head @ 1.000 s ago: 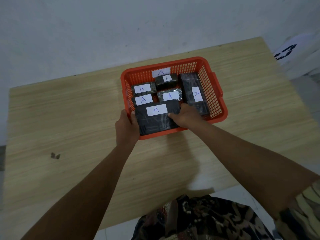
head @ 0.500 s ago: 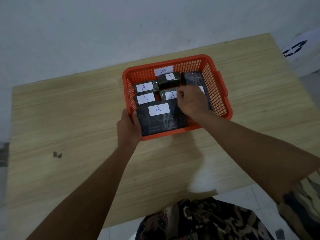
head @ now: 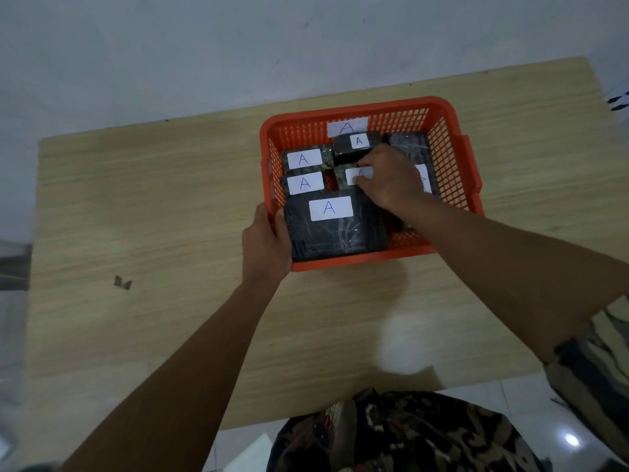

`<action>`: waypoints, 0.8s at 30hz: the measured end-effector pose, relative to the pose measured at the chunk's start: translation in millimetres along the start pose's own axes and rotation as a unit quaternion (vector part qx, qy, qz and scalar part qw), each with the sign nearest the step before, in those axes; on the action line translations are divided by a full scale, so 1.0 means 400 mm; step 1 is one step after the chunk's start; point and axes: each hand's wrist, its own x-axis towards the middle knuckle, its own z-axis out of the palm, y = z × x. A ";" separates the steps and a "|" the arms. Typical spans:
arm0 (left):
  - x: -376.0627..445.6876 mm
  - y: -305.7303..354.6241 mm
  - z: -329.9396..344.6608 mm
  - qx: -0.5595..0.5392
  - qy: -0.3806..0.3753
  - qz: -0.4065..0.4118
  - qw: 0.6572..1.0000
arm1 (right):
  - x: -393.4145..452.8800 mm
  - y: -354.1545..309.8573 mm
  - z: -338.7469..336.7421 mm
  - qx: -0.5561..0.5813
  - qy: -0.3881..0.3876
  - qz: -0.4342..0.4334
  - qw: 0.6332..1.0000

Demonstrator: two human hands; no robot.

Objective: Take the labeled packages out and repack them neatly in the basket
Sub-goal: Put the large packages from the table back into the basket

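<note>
An orange mesh basket point(head: 452, 131) stands on the wooden table and holds several black wrapped packages with white "A" labels. A large package point(head: 335, 229) lies at the front. Two small ones point(head: 304, 159) point(head: 305, 183) sit at the left. A small dark one point(head: 354, 144) is at the back middle and a long one point(head: 408, 143) runs along the right side. My left hand point(head: 263, 245) grips the basket's front left corner. My right hand point(head: 388, 180) rests inside, fingers on a small middle package point(head: 347, 175), partly covering its label.
The table point(head: 153, 199) has a small dark mark point(head: 122, 282) at the left. Its front edge runs just above my patterned clothing point(head: 391, 434). A white wall stands behind the table. A tiled floor shows below.
My right hand moved from the large front package back and inward onto the small middle package. My left hand kept its hold on the basket corner.
</note>
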 end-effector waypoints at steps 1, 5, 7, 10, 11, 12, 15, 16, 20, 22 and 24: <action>0.000 -0.002 0.001 -0.001 0.001 0.001 1.000 | 0.003 0.002 0.002 -0.003 -0.001 -0.003 1.000; 0.001 -0.004 0.002 -0.002 0.000 0.000 1.000 | -0.002 -0.015 0.021 -0.075 0.045 -0.022 0.996; 0.002 -0.004 0.003 -0.003 0.001 -0.002 1.000 | -0.006 -0.045 0.029 -0.072 0.077 -0.042 0.994; 0.002 -0.002 0.004 -0.003 -0.001 -0.006 1.000 | 0.001 -0.106 0.036 0.009 0.032 -0.097 0.995; 0.001 0.000 0.003 -0.002 -0.003 -0.008 1.000 | 0.006 -0.123 0.039 0.037 0.003 -0.100 0.994; 0.000 0.002 0.002 -0.001 -0.004 -0.009 1.000 | 0.011 -0.136 0.041 0.057 -0.026 -0.090 0.994; 0.000 0.003 0.002 -0.003 -0.006 -0.010 1.000 | 0.031 -0.151 0.051 0.072 -0.076 -0.046 0.993; 0.001 0.002 0.002 -0.003 -0.006 -0.011 1.000 | 0.037 -0.154 0.054 0.051 -0.082 -0.042 0.994; 0.002 -0.003 0.003 -0.009 -0.005 -0.012 1.000 | 0.059 -0.163 0.072 -0.023 -0.084 -0.030 0.996; 0.002 -0.002 0.002 -0.009 0.000 -0.009 1.000 | 0.061 -0.164 0.080 -0.027 -0.064 -0.022 0.997; 0.001 -0.002 0.002 -0.008 0.004 -0.002 1.000 | 0.057 -0.159 0.086 -0.017 -0.040 -0.026 0.999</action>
